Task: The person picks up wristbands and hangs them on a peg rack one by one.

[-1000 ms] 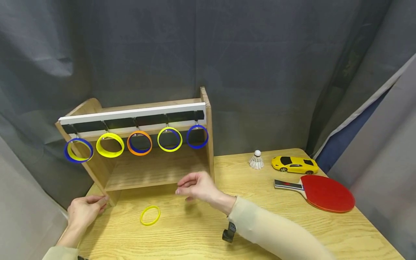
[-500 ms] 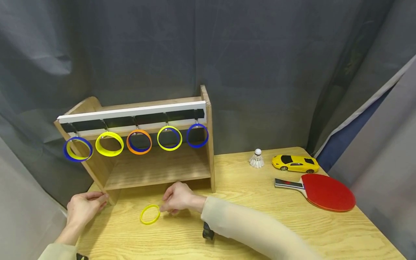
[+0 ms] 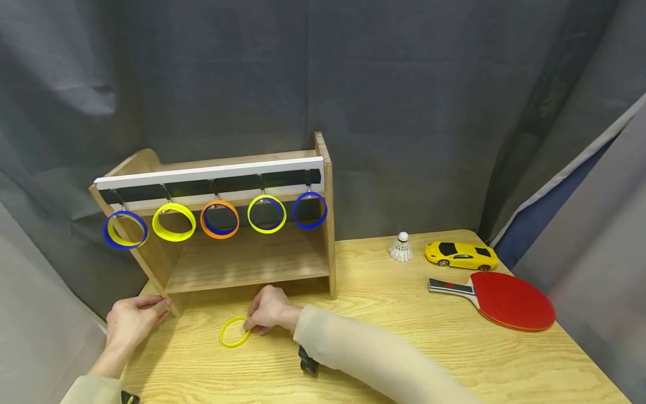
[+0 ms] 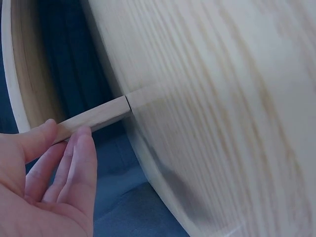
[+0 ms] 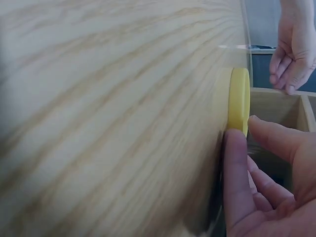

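A thin yellow wristband (image 3: 222,335) lies on the wooden table. My right hand (image 3: 268,308) is at its right edge. In the right wrist view, the thumb and index finger pinch the near edge of the wristband (image 5: 239,98), which still lies along the tabletop. With thumb and fingers, my left hand (image 3: 130,325) holds the lower front edge of the left side panel of a wooden shelf (image 3: 247,261). The left wrist view shows this wooden panel edge (image 4: 98,114) between the thumb and fingertips.
Across the shelf's front runs a white and black rail (image 3: 234,179) with several hooks. Blue, yellow and orange wristbands (image 3: 219,231) hang from them. To the right stand a shuttlecock (image 3: 401,248), a yellow toy car (image 3: 461,256) and a red table tennis paddle (image 3: 515,301). Grey curtains surround the table.
My right hand has moved left and down from in front of the shelf to the yellow wristband, and its fingers have closed on the edge. The left hand keeps its place on the shelf.
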`<state>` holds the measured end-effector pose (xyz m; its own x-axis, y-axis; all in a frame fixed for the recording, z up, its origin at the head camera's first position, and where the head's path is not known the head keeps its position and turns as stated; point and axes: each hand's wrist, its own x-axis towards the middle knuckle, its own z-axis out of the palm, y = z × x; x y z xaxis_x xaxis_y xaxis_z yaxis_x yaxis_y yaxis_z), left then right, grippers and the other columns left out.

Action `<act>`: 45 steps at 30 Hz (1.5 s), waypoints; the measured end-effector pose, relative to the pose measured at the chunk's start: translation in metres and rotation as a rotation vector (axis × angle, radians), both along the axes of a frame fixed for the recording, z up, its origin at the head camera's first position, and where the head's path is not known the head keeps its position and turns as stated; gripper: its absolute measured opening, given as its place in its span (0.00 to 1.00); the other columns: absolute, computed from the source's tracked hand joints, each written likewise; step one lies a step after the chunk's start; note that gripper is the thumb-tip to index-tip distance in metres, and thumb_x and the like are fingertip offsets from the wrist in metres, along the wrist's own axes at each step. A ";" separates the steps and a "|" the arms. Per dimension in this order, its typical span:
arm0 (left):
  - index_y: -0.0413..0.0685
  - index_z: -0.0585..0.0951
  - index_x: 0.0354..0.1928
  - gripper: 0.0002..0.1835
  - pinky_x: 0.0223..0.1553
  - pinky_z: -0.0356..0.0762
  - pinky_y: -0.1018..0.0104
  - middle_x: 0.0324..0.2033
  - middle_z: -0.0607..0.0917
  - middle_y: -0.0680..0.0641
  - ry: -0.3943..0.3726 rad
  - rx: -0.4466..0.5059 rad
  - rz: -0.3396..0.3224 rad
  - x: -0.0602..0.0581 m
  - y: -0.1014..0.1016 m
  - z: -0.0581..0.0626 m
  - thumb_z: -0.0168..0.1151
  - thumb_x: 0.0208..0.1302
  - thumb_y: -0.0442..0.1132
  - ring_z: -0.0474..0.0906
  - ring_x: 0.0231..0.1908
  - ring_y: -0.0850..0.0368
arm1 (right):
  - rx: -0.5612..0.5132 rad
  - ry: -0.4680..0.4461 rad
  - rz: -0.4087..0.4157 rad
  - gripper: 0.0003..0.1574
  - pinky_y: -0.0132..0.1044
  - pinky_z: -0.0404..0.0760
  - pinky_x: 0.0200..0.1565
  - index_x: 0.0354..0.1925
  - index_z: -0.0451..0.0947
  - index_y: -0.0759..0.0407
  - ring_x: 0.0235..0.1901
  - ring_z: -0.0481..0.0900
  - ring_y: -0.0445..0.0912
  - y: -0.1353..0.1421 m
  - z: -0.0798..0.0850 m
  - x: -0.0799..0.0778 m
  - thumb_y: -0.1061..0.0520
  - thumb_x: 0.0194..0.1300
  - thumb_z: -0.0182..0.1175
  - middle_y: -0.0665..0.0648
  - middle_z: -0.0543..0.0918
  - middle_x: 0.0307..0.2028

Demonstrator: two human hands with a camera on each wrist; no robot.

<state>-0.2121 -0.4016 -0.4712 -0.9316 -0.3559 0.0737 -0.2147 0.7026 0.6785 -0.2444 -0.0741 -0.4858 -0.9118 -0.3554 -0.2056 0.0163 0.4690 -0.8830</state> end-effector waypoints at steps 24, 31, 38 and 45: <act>0.45 0.96 0.51 0.20 0.36 0.70 0.81 0.29 0.97 0.59 -0.010 -0.018 0.006 -0.001 0.002 0.002 0.78 0.72 0.54 0.91 0.27 0.70 | 0.067 0.068 -0.061 0.16 0.35 0.89 0.24 0.21 0.87 0.57 0.17 0.91 0.48 -0.011 -0.009 0.000 0.69 0.60 0.81 0.57 0.89 0.17; 0.45 0.96 0.51 0.20 0.36 0.69 0.82 0.29 0.97 0.59 -0.011 -0.008 0.018 -0.001 0.002 0.001 0.78 0.72 0.54 0.91 0.28 0.69 | 0.094 0.137 -0.011 0.16 0.35 0.88 0.22 0.21 0.88 0.54 0.15 0.88 0.46 -0.007 -0.006 0.005 0.66 0.63 0.78 0.56 0.89 0.17; 0.43 0.96 0.51 0.19 0.35 0.72 0.83 0.30 0.97 0.58 0.004 0.007 0.009 0.000 0.002 0.001 0.78 0.73 0.53 0.92 0.28 0.69 | 0.080 0.211 0.079 0.18 0.32 0.84 0.21 0.21 0.89 0.52 0.14 0.86 0.46 0.006 0.008 0.017 0.65 0.65 0.77 0.56 0.90 0.18; 0.46 0.96 0.50 0.19 0.37 0.68 0.82 0.30 0.97 0.59 0.007 -0.016 0.016 0.000 0.001 0.001 0.78 0.72 0.54 0.90 0.27 0.72 | 0.044 0.260 0.168 0.15 0.30 0.84 0.24 0.23 0.90 0.51 0.21 0.92 0.50 0.021 0.039 0.028 0.64 0.65 0.77 0.56 0.93 0.23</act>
<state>-0.2117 -0.4005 -0.4700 -0.9251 -0.3698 0.0861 -0.2215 0.7099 0.6685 -0.2166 -0.0532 -0.4472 -0.8653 -0.5012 0.0087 -0.2886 0.4838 -0.8262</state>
